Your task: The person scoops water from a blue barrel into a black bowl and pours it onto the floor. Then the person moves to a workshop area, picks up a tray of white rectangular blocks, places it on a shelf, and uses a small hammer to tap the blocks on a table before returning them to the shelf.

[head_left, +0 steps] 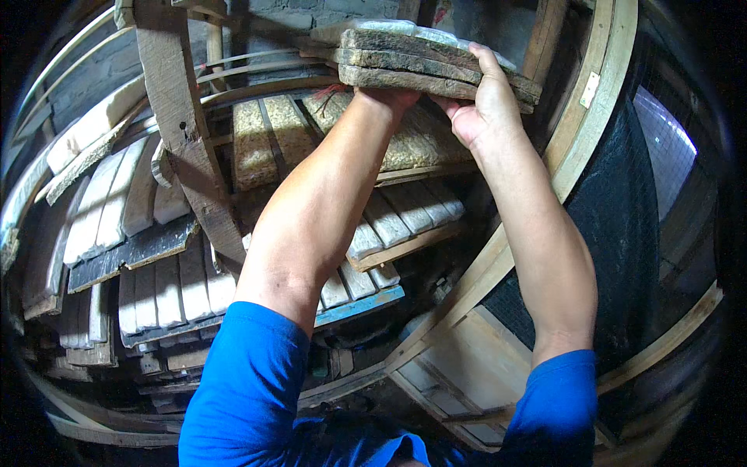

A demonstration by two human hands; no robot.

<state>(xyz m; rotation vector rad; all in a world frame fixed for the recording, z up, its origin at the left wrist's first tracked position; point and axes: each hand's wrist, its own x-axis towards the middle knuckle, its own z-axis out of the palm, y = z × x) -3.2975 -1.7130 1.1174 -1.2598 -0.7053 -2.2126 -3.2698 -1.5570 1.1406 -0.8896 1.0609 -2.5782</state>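
Observation:
Both my hands are raised to a stack of rough, weathered wooden boards [436,68] at the top middle of the head view. White plastic-wrapped material [424,33] lies on top of it. My left hand [393,96] supports the stack from below, its fingers mostly hidden behind the wood. Toward the right end, my right hand [486,105] grips it with the thumb up over the front edge and the fingers underneath. Just below the stack, a shelf level carries yellowish, grainy slabs [257,144] in clear wrapping.
Lower shelves hold rows of white wrapped slabs [389,222] on boards, one blue-edged [362,305]. A wooden post [183,117] stands left of my arms. On the right are a curved-looking wooden frame [580,132] and dark mesh [615,226]. A grey block wall [299,23] is behind.

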